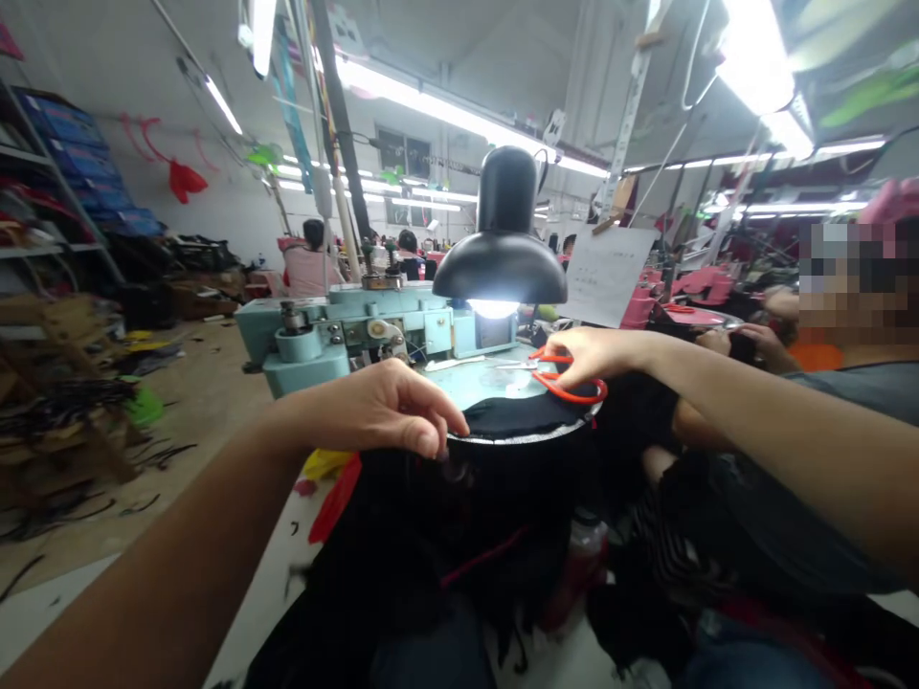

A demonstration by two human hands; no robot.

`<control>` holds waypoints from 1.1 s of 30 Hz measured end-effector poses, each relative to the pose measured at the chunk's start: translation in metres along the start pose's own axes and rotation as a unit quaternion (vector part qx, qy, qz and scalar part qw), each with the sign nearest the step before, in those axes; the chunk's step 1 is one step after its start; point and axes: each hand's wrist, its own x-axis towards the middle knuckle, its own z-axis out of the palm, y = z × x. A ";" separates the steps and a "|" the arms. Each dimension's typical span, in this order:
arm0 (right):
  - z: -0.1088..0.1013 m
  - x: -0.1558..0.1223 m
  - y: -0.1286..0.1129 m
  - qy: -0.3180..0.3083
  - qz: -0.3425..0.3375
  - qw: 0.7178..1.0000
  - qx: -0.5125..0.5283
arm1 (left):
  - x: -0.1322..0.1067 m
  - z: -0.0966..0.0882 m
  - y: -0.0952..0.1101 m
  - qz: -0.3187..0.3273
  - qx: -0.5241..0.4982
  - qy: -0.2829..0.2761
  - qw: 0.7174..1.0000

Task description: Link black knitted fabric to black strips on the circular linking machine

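Observation:
Black cloth (531,417) lies over the front of the pale green sewing machine's bed (466,381), its curved near edge lined by a whitish toothed strip that looks like a zipper. My left hand (392,410) is at the left end of that edge, fingers curled and closed on the cloth, the index fingertip on top. To the right, my right hand (593,354) has its thumb and fingers closed at the handles of orange-red scissors (580,394). The scissor blades point left across the bed. My right palm is hidden from view.
A black lamp (501,263) shines down just behind the bed. The machine's head (308,349) stands at the left. A seated co-worker (847,402) is close on the right. A paper sheet (609,273) hangs behind. Dark cloth covers the lap below.

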 end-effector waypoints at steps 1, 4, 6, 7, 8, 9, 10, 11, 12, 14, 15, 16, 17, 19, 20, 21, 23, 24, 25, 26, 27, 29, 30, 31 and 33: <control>0.004 0.005 0.002 0.009 -0.006 1.000 0.002 | -0.004 0.005 -0.007 -0.018 0.011 0.060 0.998; 0.021 0.006 -0.011 0.062 -0.043 0.997 0.015 | -0.007 0.027 -0.029 -0.021 0.108 0.268 0.957; 0.036 -0.003 -0.031 0.076 -0.097 0.992 0.030 | -0.007 0.040 -0.040 0.004 0.189 0.327 0.926; 0.043 -0.008 -0.042 0.069 -0.131 0.988 0.039 | -0.006 0.045 -0.044 0.016 0.229 0.333 0.914; 0.050 -0.012 -0.053 0.069 -0.165 0.983 0.050 | -0.004 0.048 -0.047 0.024 0.264 0.329 0.906; 0.057 -0.014 -0.063 0.071 -0.176 0.980 0.055 | -0.001 0.049 -0.049 0.029 0.290 0.320 0.902; 0.063 -0.015 -0.072 0.071 -0.180 0.979 0.061 | 0.002 0.050 -0.050 0.031 0.302 0.310 0.901; 0.068 -0.014 -0.079 0.071 -0.180 0.979 0.067 | 0.005 0.049 -0.051 0.032 0.301 0.300 0.905; 0.072 -0.011 -0.084 0.069 -0.177 0.979 0.073 | 0.007 0.049 -0.051 0.034 0.292 0.291 0.910; 0.077 -0.004 -0.089 0.069 -0.181 0.977 0.092 | 0.008 0.048 -0.052 0.043 0.261 0.286 0.921; 0.079 -0.001 -0.090 0.072 -0.184 0.975 0.102 | 0.008 0.047 -0.053 0.048 0.247 0.288 0.924; 0.080 0.003 -0.089 0.074 -0.187 0.973 0.110 | 0.006 0.047 -0.054 0.051 0.236 0.291 0.926; 0.082 0.006 -0.088 0.074 -0.190 0.972 0.117 | 0.005 0.048 -0.055 0.052 0.228 0.294 0.926; 0.084 0.010 -0.086 0.071 -0.193 0.971 0.125 | 0.003 0.048 -0.058 0.051 0.225 0.298 0.926; 0.084 0.011 -0.085 0.071 -0.193 0.970 0.128 | 0.003 0.048 -0.059 0.049 0.231 0.294 0.926; 0.084 0.010 -0.085 0.075 -0.192 0.970 0.130 | 0.003 0.047 -0.060 0.044 0.240 0.286 0.927; 0.081 0.007 -0.083 0.091 -0.182 0.969 0.138 | 0.005 0.046 -0.060 0.033 0.257 0.260 0.930; 0.078 0.004 -0.082 0.094 -0.178 0.970 0.138 | 0.005 0.046 -0.058 0.028 0.262 0.246 0.933; 0.076 -0.001 -0.080 0.096 -0.175 0.971 0.134 | 0.005 0.046 -0.056 0.023 0.262 0.236 0.936; 0.075 -0.005 -0.077 0.093 -0.171 0.973 0.127 | 0.005 0.046 -0.054 0.020 0.258 0.228 0.939; 0.074 -0.009 -0.074 0.086 -0.171 0.975 0.113 | 0.005 0.047 -0.051 0.014 0.253 0.230 0.940; 0.077 -0.013 -0.068 0.102 -0.168 0.976 0.092 | 0.003 0.049 -0.047 0.007 0.248 0.236 0.939; 0.081 -0.013 -0.066 0.125 -0.168 0.973 0.098 | 0.003 0.050 -0.047 0.004 0.251 0.253 0.935; 0.085 -0.012 -0.065 0.156 -0.164 0.968 0.108 | 0.002 0.051 -0.048 -0.005 0.261 0.262 0.929; 0.093 -0.010 -0.067 0.216 -0.162 0.954 0.126 | 0.002 0.053 -0.051 -0.018 0.276 0.274 0.921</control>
